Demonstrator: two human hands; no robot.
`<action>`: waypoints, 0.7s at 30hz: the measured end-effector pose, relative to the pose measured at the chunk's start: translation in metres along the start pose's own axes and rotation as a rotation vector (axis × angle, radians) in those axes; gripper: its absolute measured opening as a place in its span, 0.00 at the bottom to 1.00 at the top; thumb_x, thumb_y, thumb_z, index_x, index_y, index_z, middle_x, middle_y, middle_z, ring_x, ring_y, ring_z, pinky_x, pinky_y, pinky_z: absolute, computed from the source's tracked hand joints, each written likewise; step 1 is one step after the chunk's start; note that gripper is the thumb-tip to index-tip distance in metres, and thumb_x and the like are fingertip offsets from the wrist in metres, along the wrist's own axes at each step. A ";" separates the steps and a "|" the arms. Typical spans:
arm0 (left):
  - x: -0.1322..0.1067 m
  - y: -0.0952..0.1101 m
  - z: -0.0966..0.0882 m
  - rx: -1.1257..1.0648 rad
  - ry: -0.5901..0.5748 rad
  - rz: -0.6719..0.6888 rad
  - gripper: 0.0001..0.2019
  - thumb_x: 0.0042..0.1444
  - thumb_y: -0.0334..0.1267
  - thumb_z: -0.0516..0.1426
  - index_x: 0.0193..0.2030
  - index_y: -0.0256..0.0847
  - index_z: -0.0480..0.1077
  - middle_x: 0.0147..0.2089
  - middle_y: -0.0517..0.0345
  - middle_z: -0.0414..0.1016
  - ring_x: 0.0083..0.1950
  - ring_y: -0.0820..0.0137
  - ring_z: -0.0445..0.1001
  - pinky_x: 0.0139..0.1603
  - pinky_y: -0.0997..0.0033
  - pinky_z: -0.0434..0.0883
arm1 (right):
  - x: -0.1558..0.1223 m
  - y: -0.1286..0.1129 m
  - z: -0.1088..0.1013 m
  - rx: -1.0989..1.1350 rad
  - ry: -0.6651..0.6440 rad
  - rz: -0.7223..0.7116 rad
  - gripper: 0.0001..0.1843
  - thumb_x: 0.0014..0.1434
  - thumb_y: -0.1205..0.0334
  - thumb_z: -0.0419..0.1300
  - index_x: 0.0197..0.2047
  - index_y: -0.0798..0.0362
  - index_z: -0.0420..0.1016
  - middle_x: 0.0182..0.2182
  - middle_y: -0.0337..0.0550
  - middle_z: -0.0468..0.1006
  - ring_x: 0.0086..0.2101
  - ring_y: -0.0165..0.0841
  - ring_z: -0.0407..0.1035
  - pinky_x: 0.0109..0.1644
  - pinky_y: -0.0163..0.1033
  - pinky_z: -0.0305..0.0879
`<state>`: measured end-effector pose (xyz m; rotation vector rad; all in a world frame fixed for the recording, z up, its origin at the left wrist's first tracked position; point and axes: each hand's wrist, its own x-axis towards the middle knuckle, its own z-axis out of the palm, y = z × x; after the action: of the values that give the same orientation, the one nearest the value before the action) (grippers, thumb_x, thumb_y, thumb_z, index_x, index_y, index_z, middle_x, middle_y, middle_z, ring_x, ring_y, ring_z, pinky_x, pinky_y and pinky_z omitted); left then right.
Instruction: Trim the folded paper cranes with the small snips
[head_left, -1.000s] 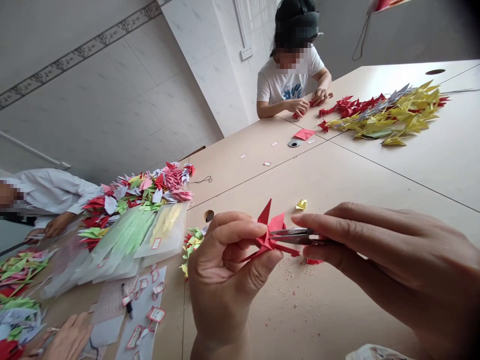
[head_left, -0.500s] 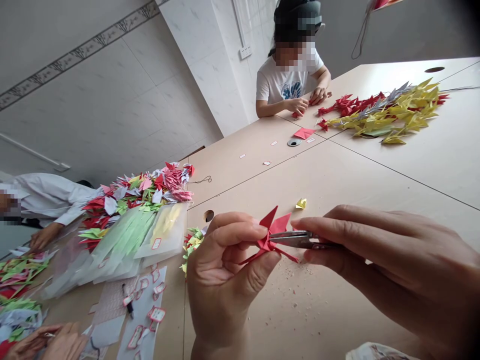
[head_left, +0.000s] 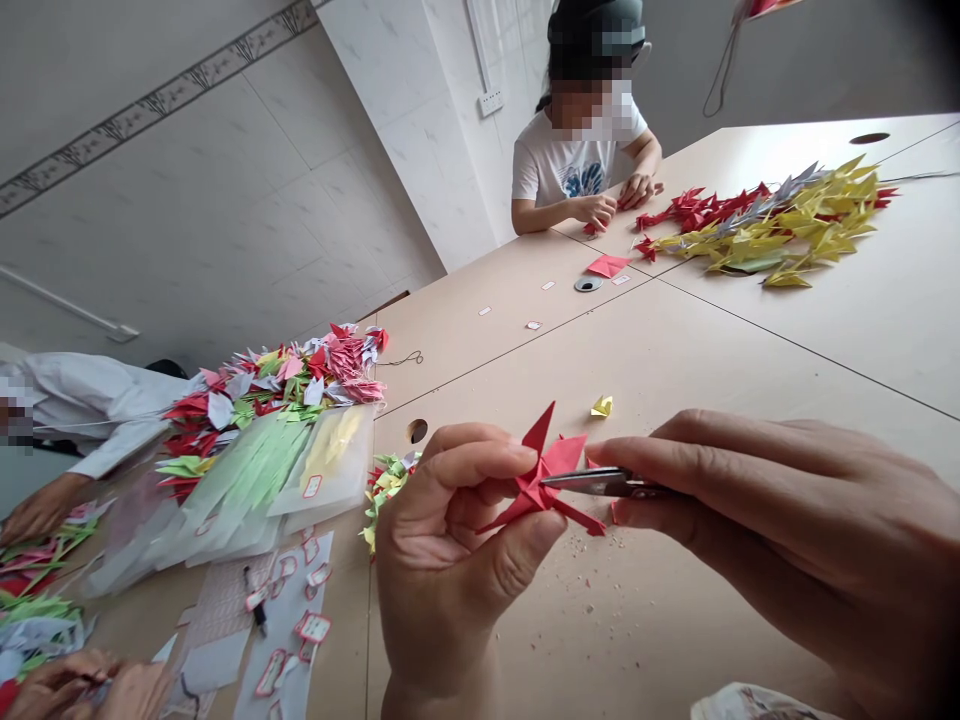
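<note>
My left hand (head_left: 450, 560) pinches a small red folded paper crane (head_left: 546, 478) between thumb and fingers, just above the wooden table (head_left: 675, 360). My right hand (head_left: 780, 540) grips small metal snips (head_left: 596, 483), whose blades meet the crane's right side. Tiny red paper scraps (head_left: 581, 545) lie on the table below the crane. A small yellow folded piece (head_left: 601, 407) sits just beyond it.
A heap of mixed folded cranes (head_left: 277, 385) and clear bags of paper (head_left: 262, 480) lie at left. A long red, grey and yellow crane string (head_left: 780, 225) lies at far right. A person in white (head_left: 581, 165) folds across the table; another person's sleeve (head_left: 97, 400) and hands are at left.
The crane has turned slightly in my left fingers and the snips have shifted a little along it. The person at left has drawn their hand lower and leftward.
</note>
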<state>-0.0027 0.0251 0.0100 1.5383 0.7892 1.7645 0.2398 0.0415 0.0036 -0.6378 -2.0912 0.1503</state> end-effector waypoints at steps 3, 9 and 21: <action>-0.001 0.000 -0.001 0.005 -0.004 -0.005 0.19 0.64 0.29 0.86 0.56 0.59 0.99 0.48 0.60 0.93 0.43 0.69 0.95 0.45 0.78 0.95 | 0.003 -0.001 0.000 -0.004 0.012 0.009 0.08 0.97 0.60 0.59 0.68 0.46 0.80 0.41 0.39 0.92 0.33 0.34 0.85 0.37 0.40 0.77; -0.005 0.000 -0.004 0.041 0.005 0.007 0.20 0.66 0.27 0.84 0.57 0.58 0.98 0.50 0.59 0.93 0.46 0.67 0.96 0.48 0.75 0.96 | 0.002 -0.001 0.002 0.016 0.016 0.064 0.07 0.97 0.60 0.60 0.68 0.43 0.79 0.39 0.38 0.89 0.30 0.35 0.83 0.33 0.42 0.74; -0.008 0.001 0.001 0.064 0.028 0.011 0.26 0.63 0.21 0.83 0.57 0.60 0.99 0.51 0.61 0.94 0.53 0.71 0.95 0.59 0.82 0.94 | 0.000 0.000 0.003 0.046 0.006 0.052 0.08 0.98 0.57 0.59 0.67 0.43 0.80 0.41 0.36 0.90 0.32 0.31 0.81 0.37 0.37 0.75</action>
<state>-0.0014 0.0178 0.0059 1.5654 0.8602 1.7878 0.2372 0.0417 0.0021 -0.6650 -2.0600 0.2249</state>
